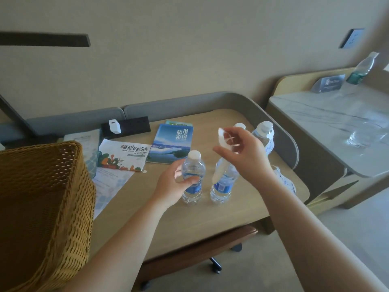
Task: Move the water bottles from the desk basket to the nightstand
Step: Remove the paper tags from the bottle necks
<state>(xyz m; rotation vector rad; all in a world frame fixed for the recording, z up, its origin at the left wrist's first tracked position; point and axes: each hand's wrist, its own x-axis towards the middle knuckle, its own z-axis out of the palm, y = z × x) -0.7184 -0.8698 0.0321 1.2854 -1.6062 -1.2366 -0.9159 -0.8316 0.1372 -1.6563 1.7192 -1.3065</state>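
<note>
Two small clear water bottles with blue labels stand upright on the wooden desk [189, 220]. My left hand [172, 182] curls round the left bottle [193, 165], thumb across its front. Just above the right bottle [223, 186], my right hand [244, 152] pinches a white paper tag [221, 135], and a blurred white strip hangs from it in front of that bottle. Two more bottles [264, 131] stand at the desk's back right corner, partly hidden by my right hand. The woven wicker basket [42, 197] stands at the desk's left. The nightstand [315, 123] is to the right.
On the nightstand are a green-labelled bottle [363, 68], a sign card [328, 83] and crumpled clear plastic [364, 135]. Brochures [171, 142], a map leaflet [124, 154] and a black power strip [126, 127] lie on the desk. A chair [200, 247] sits under the desk's front edge.
</note>
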